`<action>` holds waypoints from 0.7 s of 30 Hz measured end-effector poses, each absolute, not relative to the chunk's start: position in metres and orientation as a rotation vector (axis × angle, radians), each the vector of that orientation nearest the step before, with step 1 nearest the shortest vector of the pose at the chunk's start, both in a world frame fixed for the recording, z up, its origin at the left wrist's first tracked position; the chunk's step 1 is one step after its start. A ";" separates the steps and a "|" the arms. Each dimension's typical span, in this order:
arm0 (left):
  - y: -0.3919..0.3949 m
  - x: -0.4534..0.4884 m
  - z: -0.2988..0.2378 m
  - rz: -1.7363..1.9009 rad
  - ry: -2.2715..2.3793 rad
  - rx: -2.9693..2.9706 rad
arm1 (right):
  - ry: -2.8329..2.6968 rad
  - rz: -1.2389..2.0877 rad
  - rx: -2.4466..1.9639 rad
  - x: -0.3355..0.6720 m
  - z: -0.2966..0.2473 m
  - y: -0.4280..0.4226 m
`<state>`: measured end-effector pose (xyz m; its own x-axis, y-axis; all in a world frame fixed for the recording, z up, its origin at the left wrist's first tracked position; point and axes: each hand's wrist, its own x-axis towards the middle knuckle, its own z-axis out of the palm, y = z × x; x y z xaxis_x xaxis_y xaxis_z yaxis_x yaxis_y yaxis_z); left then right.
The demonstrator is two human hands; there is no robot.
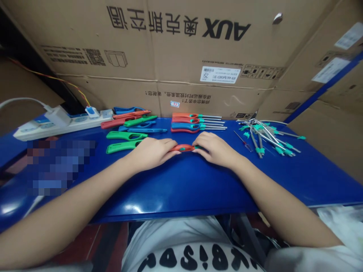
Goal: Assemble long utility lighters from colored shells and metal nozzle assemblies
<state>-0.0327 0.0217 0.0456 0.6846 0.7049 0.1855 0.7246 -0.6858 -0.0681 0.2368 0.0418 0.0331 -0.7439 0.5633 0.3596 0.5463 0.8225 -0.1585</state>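
Observation:
Both hands hold one red lighter [184, 147], the long-nosed kind, just above the blue table. My left hand [153, 152] grips its handle end with fingers closed. At the other end my right hand [213, 149] pinches near the teal collar, and its fingers hide the rest of that end. Behind them lies a row of red and blue lighters [185, 126] with metal tubes fitted. Green handles [120, 147] without tubes lie beside my left hand. To the right of my right hand is a loose heap of metal tubes with teal collars [272, 136].
A power strip [59, 124] with plugs and cables runs along the back left. More coloured handles [133, 117] are piled next to it. A small screwdriver [246, 144] lies by the tubes. A large cardboard box [176, 53] walls off the back of the blue table [176, 196].

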 end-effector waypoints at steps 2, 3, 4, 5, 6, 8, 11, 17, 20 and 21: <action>0.021 -0.033 0.046 -0.273 -1.190 -2.762 | -2.576 0.104 -0.845 0.240 0.033 0.043; 0.021 -0.033 0.046 -0.305 -1.194 -2.761 | -2.570 0.105 -0.860 0.243 0.033 0.044; 0.021 -0.034 0.046 -0.330 -1.195 -2.758 | -2.579 0.092 -0.877 0.246 0.034 0.046; 0.021 -0.034 0.046 -0.347 -1.189 -2.755 | -2.600 0.072 -0.890 0.248 0.035 0.047; 0.021 -0.034 0.046 -0.360 -1.177 -2.753 | -2.629 0.056 -0.897 0.249 0.036 0.047; 0.021 -0.034 0.046 -0.381 -1.135 -2.749 | -2.683 0.047 -0.888 0.250 0.037 0.047; 0.022 -0.034 0.043 -0.409 -1.047 -2.733 | -2.730 0.061 -0.880 0.247 0.037 0.045; 0.022 -0.032 0.037 -0.481 -0.814 -2.563 | -2.852 -0.023 -0.932 0.242 0.040 0.037; 0.020 -0.030 0.038 -0.497 -0.730 -2.490 | -2.881 -0.073 -0.951 0.240 0.043 0.034; 0.020 -0.030 0.039 -0.503 -0.710 -2.484 | -2.878 -0.064 -0.950 0.240 0.044 0.034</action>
<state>-0.0304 0.0198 0.0390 0.7954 0.3835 0.4694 0.5700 -0.7367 -0.3639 0.2399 0.0337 0.0436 -0.7982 0.5908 0.1177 0.5954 0.8034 0.0054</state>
